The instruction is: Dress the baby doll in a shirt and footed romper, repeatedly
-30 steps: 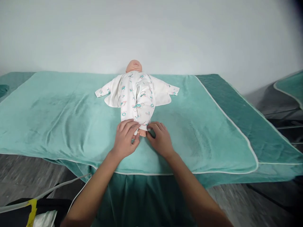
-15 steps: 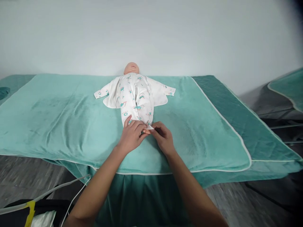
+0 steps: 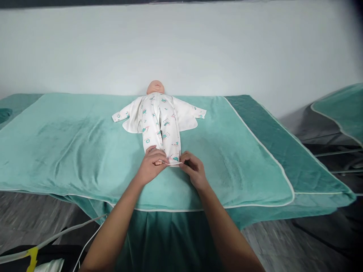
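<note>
A baby doll [image 3: 155,87] lies on its back on the green bed, head toward the wall. White printed baby trousers [image 3: 167,130] cover its front, their legs pointing toward me. Under them a white baby jacket [image 3: 184,111] spreads out, both sleeves stretched sideways. My left hand [image 3: 153,163] pinches one side of the hem of the trouser leg on the right, and small doll toes show by its fingers. On the other side of that hem, my right hand [image 3: 194,169] grips the cloth between thumb and fingers. The hem is drawn straight between both hands.
The bed carries a light green velvet cover [image 3: 85,151] with white piping. A white wall [image 3: 181,45] stands behind it. At lower left are a white tube [image 3: 56,236] and yellow tape [image 3: 33,258]. Another green-covered surface [image 3: 343,109] is at the right.
The trouser hem has come down over the doll's foot and is now stretched straight between my hands. Earlier the toes stuck out and the cloth was bunched. The view has tilted up slightly.
</note>
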`<state>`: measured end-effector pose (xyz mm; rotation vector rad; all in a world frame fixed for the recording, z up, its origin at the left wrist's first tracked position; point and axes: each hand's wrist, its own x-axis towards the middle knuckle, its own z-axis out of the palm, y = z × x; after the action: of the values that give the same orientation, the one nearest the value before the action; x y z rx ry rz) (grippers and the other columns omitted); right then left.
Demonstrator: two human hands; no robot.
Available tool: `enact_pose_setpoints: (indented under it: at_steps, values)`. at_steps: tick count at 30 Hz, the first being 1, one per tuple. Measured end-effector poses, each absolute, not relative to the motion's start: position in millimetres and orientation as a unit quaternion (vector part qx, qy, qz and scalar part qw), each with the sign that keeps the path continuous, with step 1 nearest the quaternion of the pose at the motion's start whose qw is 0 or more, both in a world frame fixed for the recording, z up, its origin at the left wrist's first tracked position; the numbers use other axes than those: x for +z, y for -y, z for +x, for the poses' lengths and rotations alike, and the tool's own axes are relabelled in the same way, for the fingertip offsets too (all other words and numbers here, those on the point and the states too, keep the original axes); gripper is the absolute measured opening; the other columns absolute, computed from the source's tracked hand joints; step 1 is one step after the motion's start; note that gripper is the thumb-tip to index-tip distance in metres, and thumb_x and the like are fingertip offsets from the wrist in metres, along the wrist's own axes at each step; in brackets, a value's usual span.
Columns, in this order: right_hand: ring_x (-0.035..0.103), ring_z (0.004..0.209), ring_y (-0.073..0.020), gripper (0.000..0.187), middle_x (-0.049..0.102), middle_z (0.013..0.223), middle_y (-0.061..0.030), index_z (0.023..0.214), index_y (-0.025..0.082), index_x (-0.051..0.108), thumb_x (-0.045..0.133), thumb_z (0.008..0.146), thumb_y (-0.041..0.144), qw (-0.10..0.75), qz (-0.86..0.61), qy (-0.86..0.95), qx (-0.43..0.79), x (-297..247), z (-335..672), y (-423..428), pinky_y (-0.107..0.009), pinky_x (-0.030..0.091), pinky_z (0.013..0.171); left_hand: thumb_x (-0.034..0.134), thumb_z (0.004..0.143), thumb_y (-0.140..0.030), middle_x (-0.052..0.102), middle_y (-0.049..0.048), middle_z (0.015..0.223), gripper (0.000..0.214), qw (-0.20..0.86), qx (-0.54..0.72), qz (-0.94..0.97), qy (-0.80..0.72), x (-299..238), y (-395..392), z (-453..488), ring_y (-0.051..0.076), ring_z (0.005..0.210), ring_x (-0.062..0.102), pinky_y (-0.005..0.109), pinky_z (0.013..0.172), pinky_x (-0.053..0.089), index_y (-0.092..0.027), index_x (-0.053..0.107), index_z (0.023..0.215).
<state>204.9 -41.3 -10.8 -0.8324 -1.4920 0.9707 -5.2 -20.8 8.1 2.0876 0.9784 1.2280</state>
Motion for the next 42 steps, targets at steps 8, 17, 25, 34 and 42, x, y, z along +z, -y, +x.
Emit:
enact_pose_setpoints:
  at_steps: [8,17,25,34,42]
  values:
    - [0.048,0.07,-0.0158,0.025,0.053,0.072,0.0004,0.07,0.021,0.058,0.068,0.091,0.03,0.525,-0.327,0.645,0.449,-3.8,211.0,40.3,-0.032,0.033,0.066,0.08,0.082,-0.037,0.072,-0.0003,0.079,0.017,0.429,0.487,0.686,-0.328,6.6,21.2,-20.3,0.016,0.079,0.067,0.048,0.12,0.029,-0.023,0.074,0.076]
    - [0.032,0.052,-0.0109,0.043,0.045,0.059,0.0019,0.063,0.021,0.058,0.068,0.09,0.053,0.532,-0.41,0.503,0.545,-1.6,225.0,-0.4,-0.029,0.018,0.05,0.08,0.082,-0.041,0.068,0.0071,0.104,0.021,0.311,0.528,0.676,-0.409,1.9,33.0,-20.9,0.022,0.109,0.063,0.042,0.101,0.051,-0.024,0.074,0.094]
    - [0.031,0.051,-0.009,0.042,0.046,0.061,0.0026,0.062,0.021,0.056,0.074,0.084,0.053,0.573,-0.393,0.444,0.566,2.1,220.0,-6.2,-0.026,0.02,0.047,0.078,0.085,-0.024,0.064,0.0045,0.1,0.015,0.175,0.513,0.723,-0.428,-6.7,53.4,-22.9,0.017,0.1,0.063,0.034,0.089,0.054,-0.025,0.076,0.1]
    - [0.033,0.05,-0.0084,0.039,0.048,0.06,0.0033,0.065,0.02,0.057,0.073,0.085,0.05,0.567,-0.397,0.442,0.57,0.3,220.2,-4.7,-0.026,0.021,0.047,0.064,0.09,-0.014,0.056,0.002,0.087,0.02,0.171,0.553,0.7,-0.418,-9.1,65.5,-24.7,0.014,0.083,0.06,0.03,0.073,0.05,-0.024,0.077,0.078]
    - [0.062,0.102,-0.0214,0.016,0.067,0.108,-0.0076,0.1,0.023,0.068,0.057,0.088,0.022,0.578,-0.502,0.586,0.266,-16.1,211.1,-35.4,-0.038,0.053,0.088,0.063,0.093,-0.031,0.065,0.0032,0.088,0.011,0.353,0.592,0.561,-0.459,-6.9,36.4,-42.1,0.016,0.08,0.062,0.031,0.072,0.052,-0.022,0.069,0.093]
